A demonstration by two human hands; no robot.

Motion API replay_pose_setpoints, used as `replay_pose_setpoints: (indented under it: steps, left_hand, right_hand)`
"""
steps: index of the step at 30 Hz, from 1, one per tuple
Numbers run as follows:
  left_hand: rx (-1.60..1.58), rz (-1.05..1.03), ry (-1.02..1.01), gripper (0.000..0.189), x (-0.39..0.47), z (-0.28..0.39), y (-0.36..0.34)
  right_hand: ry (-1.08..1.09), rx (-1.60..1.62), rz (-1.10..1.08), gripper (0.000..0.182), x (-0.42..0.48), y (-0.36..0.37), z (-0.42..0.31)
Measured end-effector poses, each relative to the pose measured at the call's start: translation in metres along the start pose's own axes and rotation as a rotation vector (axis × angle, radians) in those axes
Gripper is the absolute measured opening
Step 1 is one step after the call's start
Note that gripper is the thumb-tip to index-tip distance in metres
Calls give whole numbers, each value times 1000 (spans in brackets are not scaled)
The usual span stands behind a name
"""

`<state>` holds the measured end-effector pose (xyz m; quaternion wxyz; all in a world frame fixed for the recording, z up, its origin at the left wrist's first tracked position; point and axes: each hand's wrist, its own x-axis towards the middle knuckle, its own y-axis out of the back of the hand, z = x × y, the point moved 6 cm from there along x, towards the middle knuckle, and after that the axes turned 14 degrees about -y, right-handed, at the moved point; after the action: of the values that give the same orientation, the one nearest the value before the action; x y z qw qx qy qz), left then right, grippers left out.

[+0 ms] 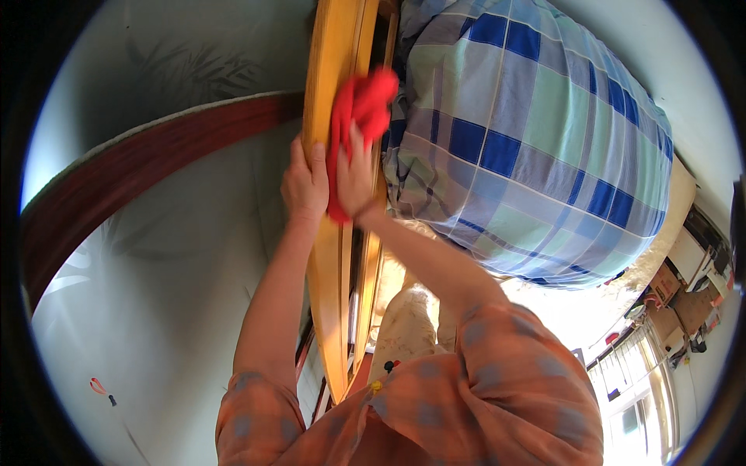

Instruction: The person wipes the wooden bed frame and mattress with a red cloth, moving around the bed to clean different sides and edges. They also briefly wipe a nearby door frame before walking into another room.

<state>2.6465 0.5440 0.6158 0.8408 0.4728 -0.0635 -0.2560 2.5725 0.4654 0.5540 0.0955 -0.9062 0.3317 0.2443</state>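
Observation:
Slightly blurred, my right hand presses with its fingers stretched out on a bright red cloth. Bunched up at its far end, the cloth lies along the top of a varnished yellow wooden board, which looks like a bed's headboard. On the left side of that board, my left hand grips the edge with its thumb on top, right beside the cloth. What lies under the cloth and my right palm is hidden.
A large bundle of bedding in blue checked fabric bulges close on the right of the board. A dark red band with a pale top edge curves along the left. A cord with an orange loop is at lower left. Boxes and a bright window stand at far right.

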Motion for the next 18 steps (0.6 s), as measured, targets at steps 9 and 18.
replay_pose_setpoints:
  steps: [9, 18]
  left_hand:
    - [15, -35, 63, 46, -6, 1, 4]
    - [23, 4, 10, 47, -1, -2, 0]
  right_hand:
    - [-195, 122, 14, 53, -9, -6, 60]
    - [-111, 9, 95, 52, 19, 0, 68]
